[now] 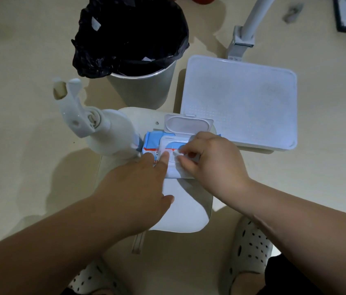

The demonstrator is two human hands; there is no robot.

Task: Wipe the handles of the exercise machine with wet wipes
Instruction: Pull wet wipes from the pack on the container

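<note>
1. I am crouching over a small white stool (189, 211); the wet wipes pack (153, 143) is lying along the stool's far edge, towards its far right corner, with the flip lid (188, 124) standing open.
2. My left hand (138, 186) is lying flat and open across the pack's near left part, fingers extended, index fingertip pressing beside the dispensing opening. It is gripping nothing, only pinning the pack down.
3. My right hand (214, 160) is curling over the opening, thumb and forefinger pinching closed on the top wipe (177, 154), which is showing as a small white tuft.
4. Handling judgement: the wipe is thin, limp and damp, so it is likely to cling and drag the next sheet up. Best hold is at the exposed corner, pulling gently.
5. The pack looks soft-walled and light, probably lifting with the wipe unless pinned; I am keeping the left palm flat on it.
6. A white machine part (95, 128) is resting at the stool's far left corner, just beside the pack; I cannot tell whether this is the handle.
7. A lined bin (140, 60) is standing beyond the stool's far edge, useful for spent wipes.
</note>
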